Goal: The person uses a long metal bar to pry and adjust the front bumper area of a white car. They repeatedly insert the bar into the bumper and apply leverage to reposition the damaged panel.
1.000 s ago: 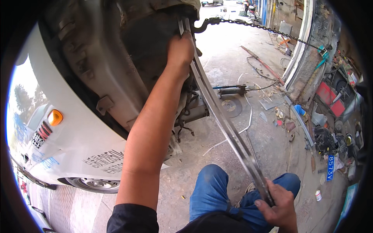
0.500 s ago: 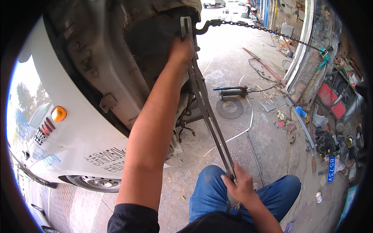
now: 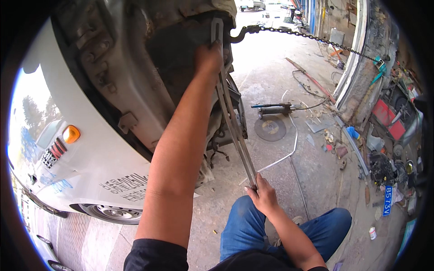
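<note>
A long slotted metal strip (image 3: 235, 131) runs from the dark, open front section of a white vehicle (image 3: 97, 176) down toward my knees. My left hand (image 3: 208, 58) is closed round its upper part, against the dark cavity, though its fingers are blurred and partly hidden. My right hand (image 3: 263, 193) grips the lower end above my bent left knee. Beside the strip's top, a black hook (image 3: 242, 36) on a taut chain (image 3: 307, 35) is caught on the vehicle's edge.
A hydraulic pump (image 3: 273, 109) with a hose and a grinding disc (image 3: 270, 128) lie on the floor. A red rod (image 3: 312, 80) lies near the door post. Scrap and parts (image 3: 382, 167) are piled along the right. A white truck (image 3: 253, 5) stands outside.
My right hand has moved left and upward with the lower end of the strip, which now stands more steeply. My left hand has shifted slightly down.
</note>
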`<state>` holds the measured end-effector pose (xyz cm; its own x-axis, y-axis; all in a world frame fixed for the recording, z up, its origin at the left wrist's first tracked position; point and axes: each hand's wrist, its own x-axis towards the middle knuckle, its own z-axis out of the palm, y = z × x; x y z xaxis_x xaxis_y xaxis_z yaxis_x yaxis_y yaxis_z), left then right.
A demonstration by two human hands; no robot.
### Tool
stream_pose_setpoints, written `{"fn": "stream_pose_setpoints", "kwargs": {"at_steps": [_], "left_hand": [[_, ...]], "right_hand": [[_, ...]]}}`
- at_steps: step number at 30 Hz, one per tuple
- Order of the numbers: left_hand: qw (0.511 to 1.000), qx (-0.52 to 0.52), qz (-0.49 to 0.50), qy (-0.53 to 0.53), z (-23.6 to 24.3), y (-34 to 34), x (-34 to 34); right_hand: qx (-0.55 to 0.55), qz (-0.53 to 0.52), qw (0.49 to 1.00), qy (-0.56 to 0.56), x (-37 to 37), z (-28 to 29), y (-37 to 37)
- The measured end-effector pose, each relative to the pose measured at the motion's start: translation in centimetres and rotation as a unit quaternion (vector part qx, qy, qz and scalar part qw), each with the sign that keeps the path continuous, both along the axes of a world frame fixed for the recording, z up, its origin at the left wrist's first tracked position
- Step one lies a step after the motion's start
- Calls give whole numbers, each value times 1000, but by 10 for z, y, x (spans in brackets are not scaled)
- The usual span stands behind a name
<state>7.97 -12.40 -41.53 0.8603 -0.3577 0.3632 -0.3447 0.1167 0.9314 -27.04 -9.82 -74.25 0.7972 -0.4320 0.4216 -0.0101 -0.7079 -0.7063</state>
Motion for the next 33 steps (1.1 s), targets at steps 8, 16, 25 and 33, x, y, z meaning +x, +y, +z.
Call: {"fn": "stream_pose_setpoints", "kwargs": {"at_steps": [8, 16, 25, 33], "left_hand": [[1000, -10, -4, 9, 0, -2, 3], [970, 103, -215, 52, -2, 3, -34], [965, -68, -252, -24, 16, 10, -107], [926, -71, 48, -368, -16, 40, -226]], "right_hand": [[28, -20, 999, 7, 21, -21, -35], [140, -13, 982, 129, -16, -49, -51], [304, -200, 930, 46, -33, -21, -100], [711, 245, 656, -60, -6, 166, -57]]}}
